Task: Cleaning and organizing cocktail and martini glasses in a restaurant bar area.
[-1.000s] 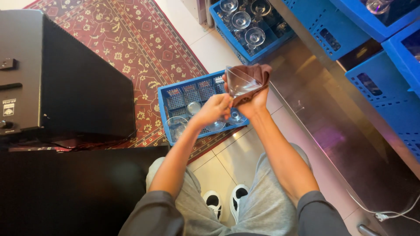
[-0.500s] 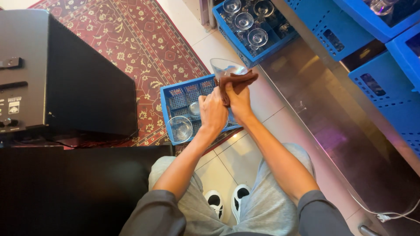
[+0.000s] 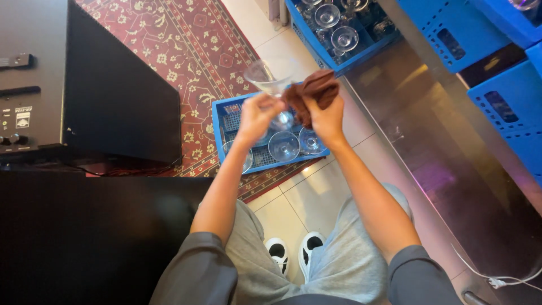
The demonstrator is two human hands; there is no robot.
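Note:
My left hand (image 3: 257, 116) grips a clear stemmed glass (image 3: 270, 78) by its stem, with the bowl tilted up and to the left. My right hand (image 3: 324, 116) is closed on a brown cloth (image 3: 313, 90) that bunches beside the glass's stem and base. Both hands are raised above a blue crate (image 3: 223, 121) on the floor that holds several upright glasses (image 3: 283, 146).
A second blue crate (image 3: 316, 48) with glasses stands farther up on the tiled floor. A patterned red rug (image 3: 169, 39) lies at left beside a black cabinet (image 3: 113, 96). Blue crates (image 3: 497, 107) on a steel counter (image 3: 446, 147) fill the right. My white shoes (image 3: 293, 254) are below.
The glass has come out of the cloth: it was wrapped in the cloth, now my left hand holds it free to the left, and the cloth is bunched in my right hand.

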